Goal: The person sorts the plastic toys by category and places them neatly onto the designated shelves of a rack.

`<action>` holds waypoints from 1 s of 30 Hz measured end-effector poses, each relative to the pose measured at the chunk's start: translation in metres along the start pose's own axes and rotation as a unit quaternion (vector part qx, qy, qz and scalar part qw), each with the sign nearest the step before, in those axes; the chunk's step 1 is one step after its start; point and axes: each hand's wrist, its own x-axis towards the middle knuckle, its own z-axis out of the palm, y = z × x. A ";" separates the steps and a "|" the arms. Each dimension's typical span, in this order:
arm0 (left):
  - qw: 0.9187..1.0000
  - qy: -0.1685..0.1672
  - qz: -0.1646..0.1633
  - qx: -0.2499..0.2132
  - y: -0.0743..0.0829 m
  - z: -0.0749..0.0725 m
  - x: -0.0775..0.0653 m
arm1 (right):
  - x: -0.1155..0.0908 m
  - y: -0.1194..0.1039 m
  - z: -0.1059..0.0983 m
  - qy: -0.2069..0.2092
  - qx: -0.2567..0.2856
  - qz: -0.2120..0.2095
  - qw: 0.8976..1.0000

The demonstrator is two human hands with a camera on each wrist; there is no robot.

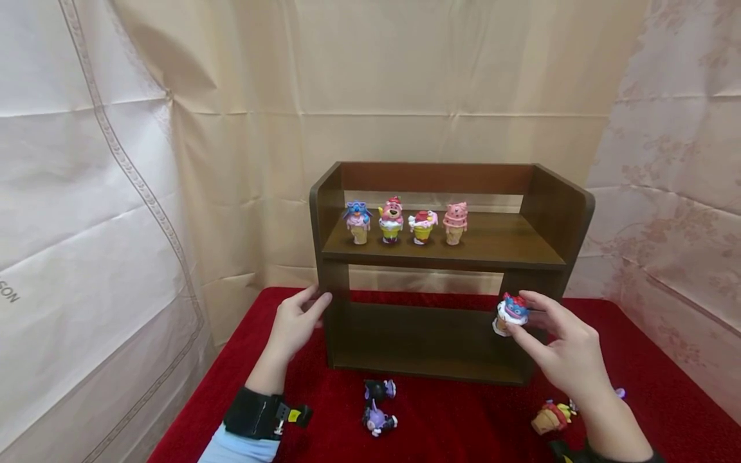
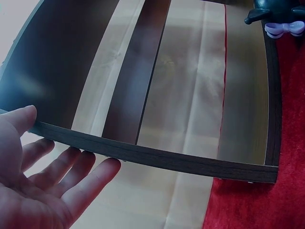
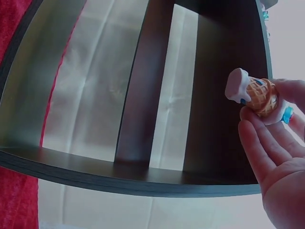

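Right hand pinches blue-topped cone figurine; left hand, fingers loosely spread, beside dark shelf; upper tier holds four figurines.

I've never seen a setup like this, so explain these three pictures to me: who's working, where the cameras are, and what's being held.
No robot here, just a person's left hand and right hand. The wide picture comes from a head-worn camera; the others come from one on each wrist. A dark brown shelf unit stands on a red cloth, with four ice-cream-style figures lined up on its upper board. The right hand holds a blue-and-red-topped cone figure near the lower compartment; the left hand is at the unit's left side. More figures lie on the cloth in front.
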 end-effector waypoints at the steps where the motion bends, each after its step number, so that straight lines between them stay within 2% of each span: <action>1: 1.000 0.000 -0.001 -0.001 0.000 0.000 0.000 | 0.000 0.000 0.000 0.008 0.001 -0.010 1.000; 5: 1.000 -0.001 -0.006 -0.008 -0.001 0.000 -0.001 | 0.002 -0.001 0.000 0.030 0.014 -0.031 0.999; 19: 1.000 -0.002 -0.004 -0.012 0.000 0.002 -0.001 | 0.010 -0.015 -0.008 0.053 0.057 -0.018 0.997; 25: 1.000 -0.004 0.001 -0.013 0.002 0.001 -0.002 | 0.023 -0.016 -0.013 0.053 0.052 0.005 0.997; 30: 1.000 0.000 0.000 -0.014 0.002 0.000 -0.001 | 0.039 -0.016 -0.013 0.056 0.054 -0.004 0.997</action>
